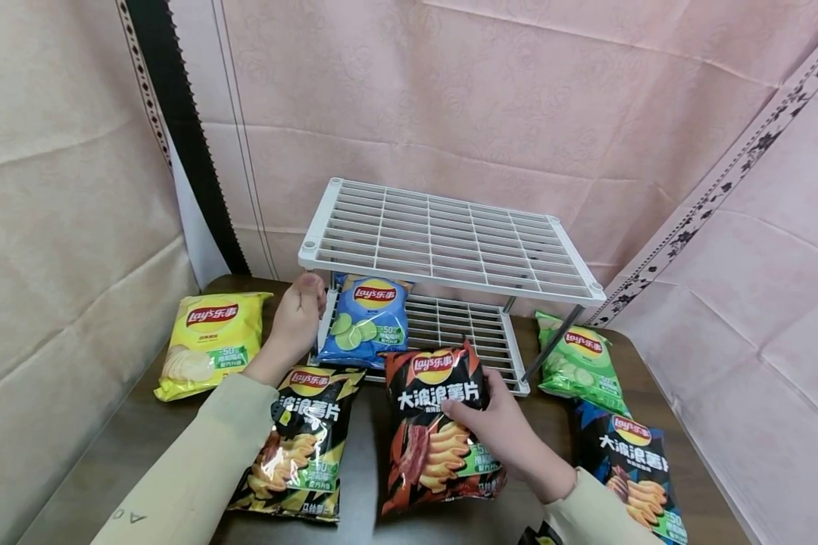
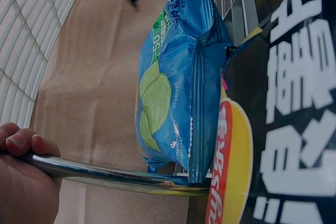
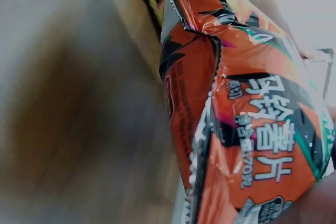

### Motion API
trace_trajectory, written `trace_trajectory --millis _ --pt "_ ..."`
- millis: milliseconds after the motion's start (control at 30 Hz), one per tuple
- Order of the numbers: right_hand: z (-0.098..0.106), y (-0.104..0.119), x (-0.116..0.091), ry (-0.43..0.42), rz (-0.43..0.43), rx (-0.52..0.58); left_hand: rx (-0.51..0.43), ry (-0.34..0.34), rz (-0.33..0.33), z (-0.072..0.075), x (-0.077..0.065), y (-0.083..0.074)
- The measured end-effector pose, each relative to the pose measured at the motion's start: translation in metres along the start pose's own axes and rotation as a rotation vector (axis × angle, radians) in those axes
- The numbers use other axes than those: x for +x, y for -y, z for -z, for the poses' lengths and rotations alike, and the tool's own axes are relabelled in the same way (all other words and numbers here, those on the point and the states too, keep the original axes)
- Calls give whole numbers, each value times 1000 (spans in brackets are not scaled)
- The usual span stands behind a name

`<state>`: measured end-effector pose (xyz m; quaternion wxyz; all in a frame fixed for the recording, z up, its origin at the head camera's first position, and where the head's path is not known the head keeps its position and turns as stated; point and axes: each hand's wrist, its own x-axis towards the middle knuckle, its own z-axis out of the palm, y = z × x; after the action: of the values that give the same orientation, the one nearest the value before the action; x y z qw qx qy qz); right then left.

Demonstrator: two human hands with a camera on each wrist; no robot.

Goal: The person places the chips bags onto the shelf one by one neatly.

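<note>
Rack boxed in on three sides
Lime bag on the lower shelf, one bag left, two bags right, pair out front.

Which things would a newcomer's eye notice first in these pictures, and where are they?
The eye would probably fall first on the white two-tier rack, centred in the head view, with a blue chip bag on its lower tier. Next comes the red-and-black chip bag in the right hand, then the left hand gripping a metal post at the rack's left.
</note>
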<state>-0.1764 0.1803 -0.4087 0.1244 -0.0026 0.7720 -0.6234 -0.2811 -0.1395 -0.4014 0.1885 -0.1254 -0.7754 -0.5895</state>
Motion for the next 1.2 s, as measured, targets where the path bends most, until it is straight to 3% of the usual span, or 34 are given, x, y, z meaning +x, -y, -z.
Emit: trace_trajectory --millis 233,433,500,667,733,867,1200 --pt "15 16 16 -107 34 -29 9 -4 8 1 0 0" --pt "29 26 32 -149 25 13 13 -4 2 0 0 0" --pt "31 32 33 -166 17 23 9 -1 -5 1 -3 -12" --pt "40 32 48 -213 45 4 5 -4 -14 2 -1 -11" --pt "45 27 59 -232 62 -8 1 -10 -12 1 2 1" --pt "51 27 73 -254 68 -35 -9 -19 -5 1 1 1" --pt "54 29 99 -267 3 -113 -5 -20 5 -1 0 0"
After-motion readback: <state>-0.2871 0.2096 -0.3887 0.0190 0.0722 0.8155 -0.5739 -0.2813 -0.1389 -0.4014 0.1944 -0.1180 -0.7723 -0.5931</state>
